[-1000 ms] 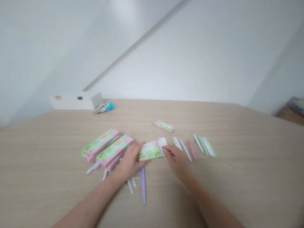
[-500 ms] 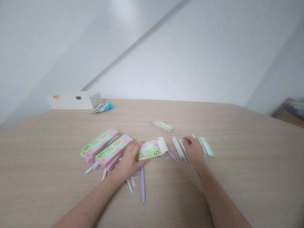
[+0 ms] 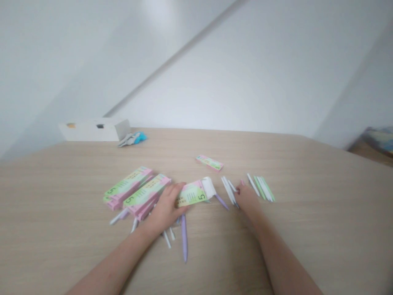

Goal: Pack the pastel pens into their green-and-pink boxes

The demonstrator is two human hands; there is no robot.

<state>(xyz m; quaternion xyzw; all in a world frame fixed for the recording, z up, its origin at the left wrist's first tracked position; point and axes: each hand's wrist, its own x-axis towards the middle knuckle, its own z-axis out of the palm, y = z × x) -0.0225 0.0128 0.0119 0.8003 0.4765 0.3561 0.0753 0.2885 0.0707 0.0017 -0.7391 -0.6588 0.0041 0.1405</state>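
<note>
My left hand grips a flat pink-and-green pen box marked 5, thumb on the near side and fingers on the far side. The box's white end flap stands open toward the right. My right hand is closed at a small group of white pens, its fingertips at one slanted white pen; the fingers partly hide it. A purple pen lies just past the flap. Another purple pen points toward me below my left hand.
More pink-and-green boxes are stacked at left, with loose pens partly under them. One box lies farther back. Green and white pens lie in a row at right. A white box and crumpled grey-and-blue item sit at the back left.
My right hand has shifted slightly left and down, uncovering a white pen beside the green ones. My left hand still holds the box in the same place.
</note>
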